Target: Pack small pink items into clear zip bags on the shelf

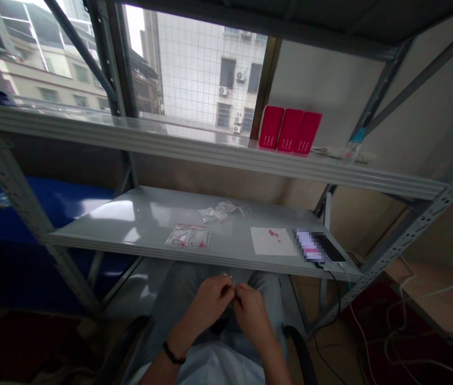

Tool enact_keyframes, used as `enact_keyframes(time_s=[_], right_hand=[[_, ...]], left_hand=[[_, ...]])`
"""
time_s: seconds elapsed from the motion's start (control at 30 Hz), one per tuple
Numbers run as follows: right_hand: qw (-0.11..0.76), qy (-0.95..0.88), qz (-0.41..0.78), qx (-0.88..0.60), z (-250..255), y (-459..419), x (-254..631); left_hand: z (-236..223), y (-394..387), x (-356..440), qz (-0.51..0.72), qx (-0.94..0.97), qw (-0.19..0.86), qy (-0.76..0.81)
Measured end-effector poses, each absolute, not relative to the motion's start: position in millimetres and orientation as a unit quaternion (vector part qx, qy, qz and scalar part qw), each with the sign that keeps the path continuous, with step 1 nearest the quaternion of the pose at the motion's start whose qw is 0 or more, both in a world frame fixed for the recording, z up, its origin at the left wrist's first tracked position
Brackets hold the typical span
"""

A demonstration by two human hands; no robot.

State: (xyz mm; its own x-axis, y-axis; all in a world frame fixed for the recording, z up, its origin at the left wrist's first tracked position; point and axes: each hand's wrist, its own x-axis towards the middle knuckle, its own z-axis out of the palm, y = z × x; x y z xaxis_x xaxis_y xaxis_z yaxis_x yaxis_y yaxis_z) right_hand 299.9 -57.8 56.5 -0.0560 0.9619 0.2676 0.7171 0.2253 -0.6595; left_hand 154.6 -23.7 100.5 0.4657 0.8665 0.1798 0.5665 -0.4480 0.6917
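Observation:
My left hand [210,302] and my right hand [252,315] meet over my lap, below the front edge of the grey metal shelf [142,219]. Both have their fingers pinched together around something tiny and pale that I cannot make out. A dark band circles my left wrist. On the shelf above the hands lie clear plastic bags with small red bits [188,236], more small clear bags [224,211], and a white sheet with a few red bits [272,240].
A phone [317,246] with a cable lies at the shelf's right end. Three red boxes [289,130] stand on the upper shelf by the window. Slanted metal uprights frame both sides. Cables trail on the floor at right.

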Motion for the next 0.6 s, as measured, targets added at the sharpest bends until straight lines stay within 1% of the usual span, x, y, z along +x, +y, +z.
enact_keyframes(time_s=[0.07,0.17,0.2,0.27,0.33,0.4,0.47,0.6], right_hand=[[0.386,-0.671,0.188,-0.604,57.7,-57.0,303.0],[0.447,-0.620,0.220,-0.606,63.0,-58.9,308.6],[0.466,-0.604,0.239,-0.601,65.1,-59.7,309.2],[0.508,-0.568,0.288,-0.580,68.3,-60.7,306.0],[0.545,-0.540,0.339,-0.544,68.9,-60.6,295.8],[0.576,-0.524,0.364,-0.511,65.9,-60.0,280.1],[0.615,-0.490,0.378,-0.489,59.3,-59.2,262.5],[0.719,-0.306,0.455,-0.427,41.7,-55.4,236.8]], left_hand=[[91.1,-31.7,151.6,0.293,0.786,0.350,0.416],[70.0,-43.8,147.2,0.282,0.719,0.517,0.369],[62.9,-46.3,147.8,0.299,0.676,0.577,0.347],[52.2,-47.4,153.5,0.386,0.551,0.680,0.293],[48.7,-43.4,163.8,0.481,0.397,0.744,0.239],[52.7,-36.3,174.7,0.541,0.268,0.765,0.222],[60.6,-29.3,183.1,0.584,0.189,0.750,0.244],[72.0,-25.3,189.5,0.629,0.156,0.706,0.287]])
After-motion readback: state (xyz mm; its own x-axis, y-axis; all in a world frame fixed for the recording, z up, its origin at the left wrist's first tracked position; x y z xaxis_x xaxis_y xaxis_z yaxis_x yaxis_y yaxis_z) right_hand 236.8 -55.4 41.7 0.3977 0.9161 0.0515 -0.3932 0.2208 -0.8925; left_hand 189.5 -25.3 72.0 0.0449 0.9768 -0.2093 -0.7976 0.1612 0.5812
